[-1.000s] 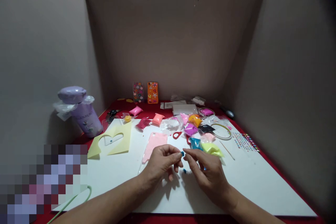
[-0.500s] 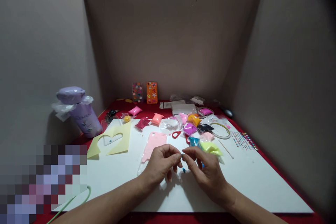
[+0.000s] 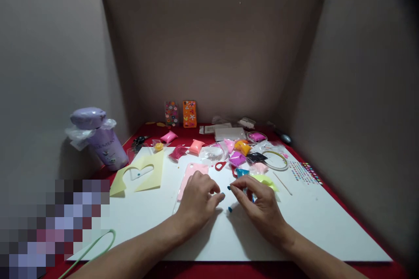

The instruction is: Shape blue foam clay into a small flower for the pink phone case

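Note:
My right hand pinches a small piece of blue clay between thumb and forefinger. Opposite it, my left hand hovers over the lower part of a pink-covered clear phone case, palm down. Its thumb stands apart from the curled fingers, and a tiny bluish bit shows at the thumb tip. Just below the fingertips, another blue clay piece lies on the white board. A teal clay packet and a yellow-green packet sit behind my right hand, which partly hides them.
Coloured clay packets, including a purple one, spread along the board's back. A cotton swab and rhinestones are at right. Cut yellow paper lies left, near a wrapped purple bottle. Two decorated cases, one orange, stand behind.
My hands, fingertips together before, have moved slightly apart. The left has turned palm down with its thumb away from the fingers; the right keeps its pinch on the blue clay.

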